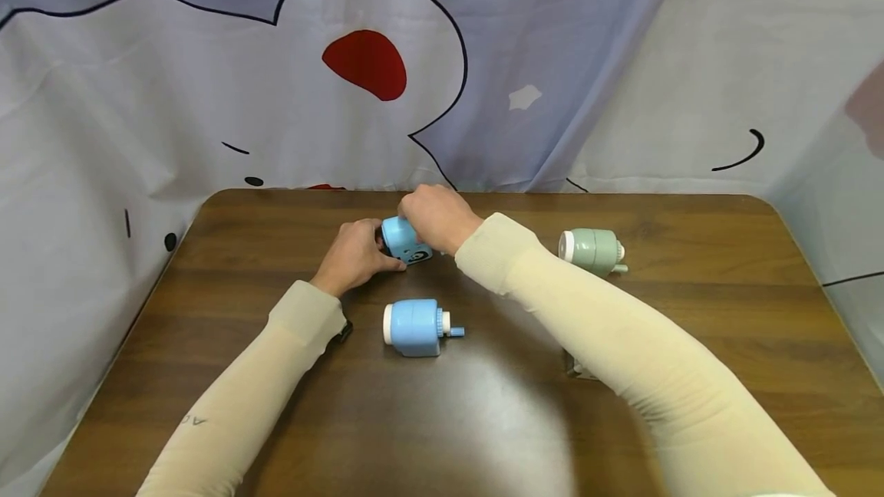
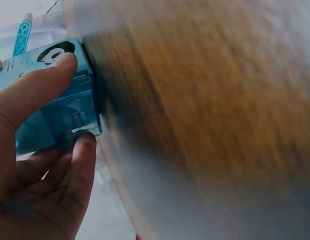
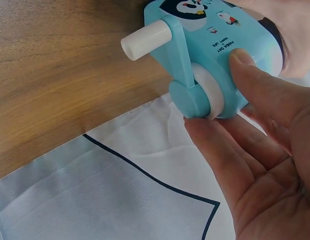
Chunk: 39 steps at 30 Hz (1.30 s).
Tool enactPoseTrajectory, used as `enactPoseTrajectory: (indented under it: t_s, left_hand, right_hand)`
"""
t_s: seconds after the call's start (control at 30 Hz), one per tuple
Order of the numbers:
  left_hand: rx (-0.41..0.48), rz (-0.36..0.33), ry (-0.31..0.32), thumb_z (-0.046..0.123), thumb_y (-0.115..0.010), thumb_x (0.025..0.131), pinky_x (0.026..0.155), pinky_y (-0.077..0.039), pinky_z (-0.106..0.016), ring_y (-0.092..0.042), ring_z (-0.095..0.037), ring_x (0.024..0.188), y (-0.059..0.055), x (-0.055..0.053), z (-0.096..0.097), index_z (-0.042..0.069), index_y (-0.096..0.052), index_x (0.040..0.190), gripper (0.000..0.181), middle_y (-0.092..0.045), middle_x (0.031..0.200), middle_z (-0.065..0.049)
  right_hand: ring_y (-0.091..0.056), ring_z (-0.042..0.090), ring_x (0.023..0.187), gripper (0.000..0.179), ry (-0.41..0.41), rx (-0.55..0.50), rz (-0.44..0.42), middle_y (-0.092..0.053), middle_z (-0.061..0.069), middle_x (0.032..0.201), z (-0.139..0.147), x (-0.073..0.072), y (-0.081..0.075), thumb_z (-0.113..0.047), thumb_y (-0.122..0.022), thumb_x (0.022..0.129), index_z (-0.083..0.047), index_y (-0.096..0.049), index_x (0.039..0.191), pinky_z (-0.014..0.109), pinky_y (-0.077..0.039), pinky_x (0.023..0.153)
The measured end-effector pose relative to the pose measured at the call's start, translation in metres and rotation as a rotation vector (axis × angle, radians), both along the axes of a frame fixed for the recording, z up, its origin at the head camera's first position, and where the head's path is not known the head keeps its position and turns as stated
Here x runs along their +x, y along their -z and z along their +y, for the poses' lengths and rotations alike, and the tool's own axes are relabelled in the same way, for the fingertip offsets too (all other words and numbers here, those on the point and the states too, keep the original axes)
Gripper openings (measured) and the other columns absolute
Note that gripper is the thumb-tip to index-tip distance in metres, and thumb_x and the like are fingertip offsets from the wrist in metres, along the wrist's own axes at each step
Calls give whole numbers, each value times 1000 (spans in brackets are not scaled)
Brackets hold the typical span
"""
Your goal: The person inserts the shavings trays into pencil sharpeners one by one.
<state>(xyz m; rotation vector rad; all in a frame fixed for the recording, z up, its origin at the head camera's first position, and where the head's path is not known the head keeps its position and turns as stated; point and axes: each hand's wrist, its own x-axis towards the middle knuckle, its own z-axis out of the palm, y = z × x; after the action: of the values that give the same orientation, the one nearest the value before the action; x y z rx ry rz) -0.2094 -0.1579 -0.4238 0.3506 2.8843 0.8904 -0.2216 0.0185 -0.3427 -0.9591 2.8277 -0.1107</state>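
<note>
Grip status: clamped at both ends. Teal sharpener [image 1: 399,236] is held btwn LH [image 1: 354,253] and RH [image 1: 438,217]. LH thumb is pressed on the printed face; an LH fingertip is set at the edge of the clear drawer [image 2: 77,112]. RH thumb is laid on the body nr the rear, w/ a fingertip touching the hub by the white ring [image 3: 213,92].

Key relation: long axis of the unit is aligned approx. L–R btwn the hands, front end at LH, crank end at RH. Crank [image 3: 181,52] is thus nearer RH, but its white knob [image 3: 147,40] is not gripped; it is pointed clear of the RH fingertips. Printed face is turned twd the wearer. Base contact w/ table [image 1: 359,436] can't be confirmed. Unit is located L of ctr, nr the far edge.

Pose: LH is brought in from the L, thumb on near side, fingers on far side. RH is reached across diagonally, back of hand up, R sleeve [image 1: 601,313] extended over the table.

Surroundings: blue sharpener [image 1: 414,327] is placed nearer the wearer, crank to R. Green sharpener [image 1: 594,250] is positioned well to the R, crank also to R. Another item [image 1: 580,370] is mostly hidden by R sleeve; ID n/a. Printed curtain [image 1: 621,60] is hung behind.
</note>
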Motion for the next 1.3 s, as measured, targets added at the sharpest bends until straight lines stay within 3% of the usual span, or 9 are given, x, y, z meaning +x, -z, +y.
enactPoseTrajectory:
  t_s: [0.17, 0.4, 0.57, 0.7, 0.83, 1.07, 1.2, 1.3]
  left_hand:
    - [-5, 19, 0, 27, -95, 69, 64, -50, -35, -58, -22, 72, 0, 0, 2, 5, -63, 93, 46, -64, 80, -8]
    - [-21, 86, 36, 25, -96, 66, 77, -56, -42, -69, -28, 85, -2, 0, 6, -1, -68, 103, 53, -72, 96, -14]
    - [-34, 90, 41, 24, -96, 66, 78, -56, -43, -69, -29, 87, -2, 0, 9, -1, -68, 102, 53, -72, 96, -14]
    - [-24, 63, 37, 24, -95, 68, 82, -54, -44, -68, -31, 90, -2, 0, 9, -1, -66, 106, 54, -71, 100, -15]
    - [12, 8, 15, 19, -92, 72, 92, -51, -46, -64, -34, 104, -2, 3, 9, -3, -59, 125, 66, -67, 116, -17]
    - [49, -65, -4, 20, -91, 74, 101, -46, -51, -57, -37, 119, -4, 5, 8, 0, -30, 153, 102, -53, 139, -22]
    - [117, -109, 21, 23, -93, 71, 103, -43, -53, -50, -38, 124, -14, 5, 2, 3, -19, 158, 116, -43, 145, -24]
    - [157, -127, 57, 28, -92, 72, 108, -38, -54, -40, -38, 134, -28, 4, -3, 5, -15, 159, 118, -34, 152, -23]
  right_hand:
    - [-69, 25, 98, 31, -12, -5, 28, -73, 3, 111, 0, -1, 1, -12, -81, 87, -13, -75, 117, 34, -56, 84]
    - [-69, 25, 93, 27, -13, -28, 23, -74, 4, 106, 1, 0, 0, -9, -80, 86, -12, -76, 113, 33, -55, 81]
    - [-69, 25, 93, 27, -11, -21, 19, -74, 4, 106, 2, 1, -1, -9, -79, 87, -12, -75, 113, 34, -55, 80]
    - [-68, 24, 93, 26, -11, 6, 18, -73, 5, 106, 2, 2, -1, -10, -77, 89, -11, -74, 115, 34, -55, 80]
    - [-68, 24, 96, 31, -21, 28, 17, -72, 6, 109, 1, 3, -2, -13, -77, 90, -11, -71, 120, 36, -56, 81]
    - [-66, 28, 106, 66, 37, 53, -22, -68, 10, 121, 8, 1, -18, -24, -78, 90, -14, -48, 148, 44, -57, 80]
    - [-65, 29, 110, 65, 77, 14, -21, -68, 11, 124, 27, 0, -35, -20, -75, 93, -14, -46, 150, 47, -57, 80]
    - [-63, 31, 115, 62, 104, 18, -41, -65, 13, 129, 46, -1, -46, -16, -72, 94, -13, -47, 150, 49, -56, 82]
